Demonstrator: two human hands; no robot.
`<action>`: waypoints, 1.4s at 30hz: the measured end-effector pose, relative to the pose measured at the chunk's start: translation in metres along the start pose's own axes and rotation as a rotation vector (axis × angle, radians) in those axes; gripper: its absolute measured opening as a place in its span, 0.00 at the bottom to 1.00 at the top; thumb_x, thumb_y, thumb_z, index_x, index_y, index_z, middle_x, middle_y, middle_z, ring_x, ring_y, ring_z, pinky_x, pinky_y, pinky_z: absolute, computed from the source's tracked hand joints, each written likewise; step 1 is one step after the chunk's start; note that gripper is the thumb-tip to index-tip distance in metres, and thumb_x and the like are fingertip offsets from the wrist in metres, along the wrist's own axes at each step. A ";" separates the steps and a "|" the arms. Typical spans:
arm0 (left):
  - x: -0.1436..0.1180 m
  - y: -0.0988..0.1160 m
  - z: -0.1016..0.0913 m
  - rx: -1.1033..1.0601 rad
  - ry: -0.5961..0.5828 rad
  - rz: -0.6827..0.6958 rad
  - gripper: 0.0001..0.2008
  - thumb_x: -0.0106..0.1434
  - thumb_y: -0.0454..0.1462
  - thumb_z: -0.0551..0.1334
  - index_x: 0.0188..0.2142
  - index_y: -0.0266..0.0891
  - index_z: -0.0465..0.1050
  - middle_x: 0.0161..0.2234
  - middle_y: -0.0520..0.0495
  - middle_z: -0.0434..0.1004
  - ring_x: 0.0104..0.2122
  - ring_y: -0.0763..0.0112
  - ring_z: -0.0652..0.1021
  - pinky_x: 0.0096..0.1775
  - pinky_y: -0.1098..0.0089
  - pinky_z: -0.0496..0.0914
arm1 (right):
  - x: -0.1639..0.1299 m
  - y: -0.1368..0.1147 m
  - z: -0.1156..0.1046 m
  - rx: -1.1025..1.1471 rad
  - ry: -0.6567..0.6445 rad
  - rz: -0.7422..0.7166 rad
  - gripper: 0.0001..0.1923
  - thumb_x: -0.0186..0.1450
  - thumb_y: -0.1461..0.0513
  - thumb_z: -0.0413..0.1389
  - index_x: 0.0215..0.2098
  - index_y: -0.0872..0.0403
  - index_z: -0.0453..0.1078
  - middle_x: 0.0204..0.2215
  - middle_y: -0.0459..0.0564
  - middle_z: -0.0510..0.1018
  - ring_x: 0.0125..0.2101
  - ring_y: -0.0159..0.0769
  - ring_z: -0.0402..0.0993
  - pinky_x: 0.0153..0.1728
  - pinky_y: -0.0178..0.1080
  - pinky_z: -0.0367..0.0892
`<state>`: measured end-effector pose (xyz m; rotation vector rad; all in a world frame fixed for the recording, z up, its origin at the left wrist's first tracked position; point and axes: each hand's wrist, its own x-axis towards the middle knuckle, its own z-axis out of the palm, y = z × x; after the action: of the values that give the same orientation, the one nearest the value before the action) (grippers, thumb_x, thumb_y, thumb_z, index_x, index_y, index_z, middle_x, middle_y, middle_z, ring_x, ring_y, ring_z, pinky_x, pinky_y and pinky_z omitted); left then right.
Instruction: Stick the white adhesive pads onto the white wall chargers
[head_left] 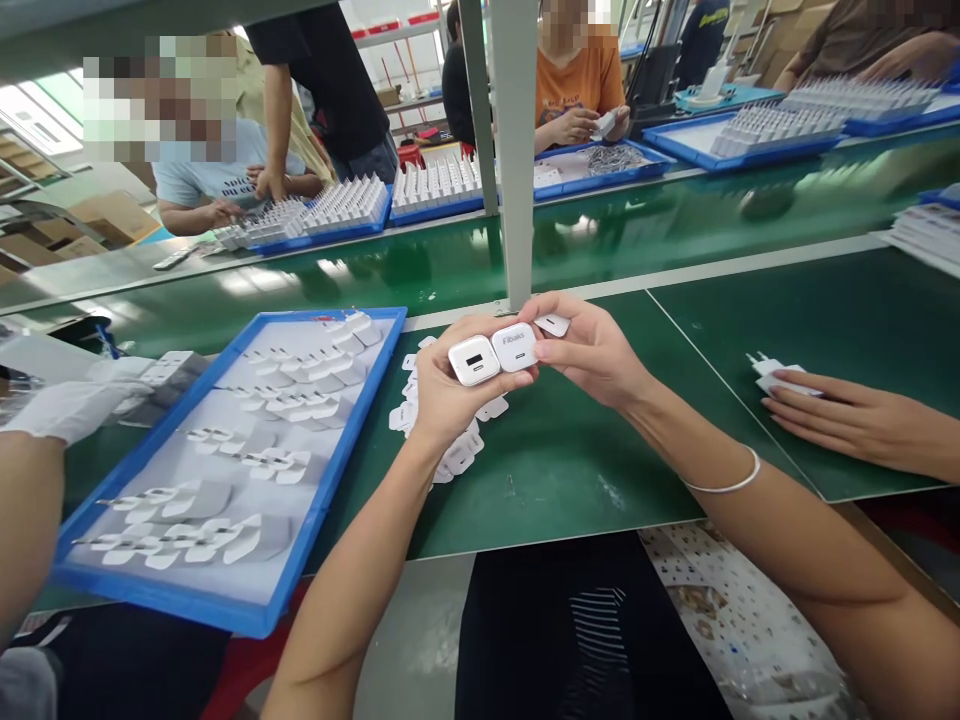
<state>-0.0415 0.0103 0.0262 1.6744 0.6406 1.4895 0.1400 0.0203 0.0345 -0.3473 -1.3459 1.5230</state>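
Above the green mat (pixel 570 470), left hand (pixel 442 395) pinches one white charger (pixel 473 360); right hand (pixel 592 350) apparently grips another charger (pixel 514 347)

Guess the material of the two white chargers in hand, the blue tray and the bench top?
Two white chargers: likely moulded plastic, smooth satin shell with rounded edges. Blue tray: looks like rigid plastic, thin raised rim, even colour. Bench top: probably a green rubber or vinyl mat, soft sheen with scuffs.

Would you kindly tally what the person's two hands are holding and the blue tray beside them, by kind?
White charger cubes held between left hand and right hand: 2
Small white piece at the right fingertips: 1
Blue tray: 1
Total: 4
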 end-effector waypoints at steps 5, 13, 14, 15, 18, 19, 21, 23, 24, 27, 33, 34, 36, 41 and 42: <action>-0.001 -0.001 0.001 0.050 0.042 0.060 0.26 0.45 0.41 0.80 0.45 0.50 0.82 0.42 0.48 0.81 0.41 0.63 0.81 0.41 0.62 0.79 | -0.001 0.005 0.002 -0.043 0.034 -0.077 0.11 0.60 0.63 0.67 0.41 0.52 0.75 0.30 0.43 0.69 0.31 0.31 0.69 0.31 0.34 0.71; 0.002 -0.002 0.003 -0.015 0.036 0.076 0.25 0.44 0.37 0.80 0.43 0.49 0.82 0.41 0.49 0.81 0.38 0.66 0.82 0.37 0.66 0.79 | -0.004 0.008 0.006 -0.061 0.048 -0.100 0.07 0.65 0.60 0.62 0.41 0.51 0.74 0.34 0.46 0.73 0.32 0.32 0.70 0.32 0.36 0.70; 0.002 -0.002 0.003 -0.036 0.022 0.064 0.25 0.44 0.37 0.80 0.43 0.50 0.82 0.41 0.49 0.81 0.37 0.66 0.82 0.36 0.66 0.79 | -0.004 0.007 0.005 -0.062 0.040 -0.101 0.07 0.64 0.60 0.63 0.41 0.51 0.74 0.33 0.45 0.72 0.31 0.32 0.70 0.31 0.36 0.70; 0.002 -0.002 0.003 -0.051 0.012 0.055 0.25 0.44 0.37 0.80 0.44 0.50 0.82 0.41 0.49 0.81 0.37 0.66 0.82 0.36 0.65 0.80 | -0.004 0.007 0.005 -0.072 0.035 -0.106 0.08 0.63 0.61 0.64 0.41 0.51 0.74 0.32 0.44 0.71 0.31 0.31 0.69 0.31 0.36 0.69; 0.001 0.000 0.003 -0.027 0.017 0.063 0.27 0.42 0.39 0.81 0.43 0.49 0.82 0.41 0.49 0.81 0.39 0.65 0.82 0.40 0.64 0.79 | -0.004 0.007 0.004 -0.132 0.046 -0.135 0.10 0.61 0.61 0.67 0.40 0.50 0.74 0.30 0.43 0.67 0.31 0.31 0.67 0.31 0.36 0.68; 0.001 0.000 0.003 -0.003 0.026 0.078 0.26 0.41 0.39 0.81 0.43 0.49 0.82 0.41 0.49 0.82 0.40 0.65 0.81 0.42 0.64 0.79 | -0.004 0.008 0.004 -0.152 0.054 -0.145 0.11 0.60 0.60 0.68 0.40 0.50 0.74 0.30 0.43 0.67 0.31 0.31 0.66 0.31 0.36 0.67; 0.002 0.002 0.003 0.036 0.038 0.101 0.26 0.41 0.40 0.81 0.42 0.48 0.82 0.40 0.49 0.82 0.40 0.66 0.81 0.43 0.65 0.78 | -0.004 0.008 0.005 -0.188 0.072 -0.164 0.12 0.59 0.60 0.69 0.39 0.51 0.73 0.30 0.44 0.67 0.32 0.32 0.64 0.31 0.35 0.66; 0.002 0.002 0.003 0.068 0.045 0.107 0.26 0.41 0.41 0.81 0.42 0.48 0.82 0.40 0.49 0.82 0.39 0.67 0.81 0.43 0.65 0.78 | -0.004 0.009 0.006 -0.221 0.096 -0.175 0.14 0.58 0.59 0.69 0.38 0.51 0.72 0.32 0.44 0.69 0.33 0.32 0.64 0.32 0.36 0.66; 0.002 0.002 0.003 0.081 0.049 0.100 0.26 0.41 0.41 0.81 0.42 0.48 0.82 0.40 0.49 0.82 0.39 0.67 0.80 0.43 0.65 0.77 | -0.004 0.010 0.007 -0.237 0.109 -0.174 0.14 0.57 0.58 0.70 0.37 0.51 0.72 0.33 0.45 0.70 0.33 0.32 0.64 0.33 0.36 0.66; 0.003 0.000 0.002 0.105 0.051 0.069 0.26 0.41 0.43 0.81 0.42 0.48 0.82 0.39 0.48 0.82 0.40 0.65 0.81 0.45 0.63 0.77 | -0.004 0.011 0.007 -0.276 0.141 -0.159 0.15 0.57 0.57 0.69 0.36 0.50 0.69 0.35 0.46 0.71 0.33 0.33 0.64 0.34 0.38 0.67; 0.002 -0.004 0.001 0.206 0.045 0.071 0.24 0.44 0.43 0.80 0.42 0.45 0.82 0.41 0.45 0.83 0.41 0.62 0.81 0.46 0.62 0.76 | 0.002 0.015 0.010 -0.238 0.190 -0.088 0.20 0.53 0.55 0.71 0.33 0.51 0.66 0.32 0.44 0.70 0.33 0.33 0.66 0.32 0.36 0.65; 0.002 -0.005 0.000 0.248 0.046 0.077 0.24 0.45 0.42 0.80 0.42 0.45 0.82 0.41 0.45 0.83 0.41 0.62 0.81 0.46 0.62 0.76 | 0.004 0.017 0.010 -0.213 0.203 -0.067 0.21 0.51 0.55 0.72 0.32 0.51 0.65 0.31 0.43 0.70 0.32 0.33 0.66 0.31 0.35 0.65; 0.002 -0.007 -0.003 0.324 0.054 0.084 0.23 0.46 0.41 0.79 0.43 0.45 0.82 0.42 0.46 0.83 0.41 0.62 0.81 0.46 0.62 0.75 | 0.008 0.022 0.009 -0.158 0.219 -0.044 0.22 0.49 0.57 0.73 0.30 0.51 0.64 0.28 0.41 0.69 0.30 0.31 0.64 0.31 0.34 0.63; 0.007 -0.016 -0.011 0.339 0.009 0.034 0.21 0.47 0.39 0.79 0.42 0.47 0.81 0.42 0.49 0.82 0.42 0.63 0.80 0.46 0.64 0.75 | 0.015 0.032 0.001 -0.054 0.203 -0.027 0.18 0.52 0.59 0.71 0.30 0.52 0.66 0.29 0.40 0.72 0.31 0.30 0.65 0.33 0.33 0.63; 0.007 -0.016 -0.011 0.345 0.001 0.030 0.21 0.47 0.39 0.79 0.42 0.47 0.81 0.42 0.49 0.82 0.41 0.64 0.80 0.45 0.64 0.75 | 0.015 0.033 0.001 -0.034 0.202 0.000 0.17 0.53 0.59 0.71 0.31 0.52 0.66 0.31 0.41 0.74 0.32 0.31 0.67 0.32 0.33 0.63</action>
<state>-0.0493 0.0277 0.0169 1.9479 0.9177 1.4611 0.1169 0.0372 0.0121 -0.5090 -1.2131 1.4257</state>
